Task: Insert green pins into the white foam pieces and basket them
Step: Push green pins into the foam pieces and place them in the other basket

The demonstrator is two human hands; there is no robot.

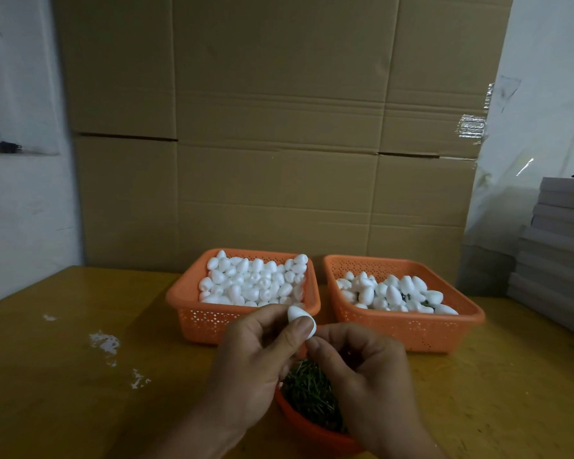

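Small white egg-shaped foam piece is held above the near rim of the left basket, pinched at its lower half between thumb and fingers of the left hand. Judged very light, soft and easily dented; the surface looks matte, so slip is unlikely, crush is the risk. Grip is best kept light on the wide flanks, blunt end left exposed for the pin.

Right hand is curled, fingertips pressed to the piece's lower end; a pin is presumably pinched there but cannot be made out. Pins are judged thin, stiff, sharp: to be held near the head and pushed along the axis.

Loose dark green pins are heaped in a round orange plastic bowl directly under both hands.

Behind: left orange perforated plastic basket filled with plain foam pieces; right orange perforated plastic basket about half full, green bits visible among the foam, so likely the finished stock. All set on a yellow wooden tabletop, with brown cardboard boxes stacked behind.
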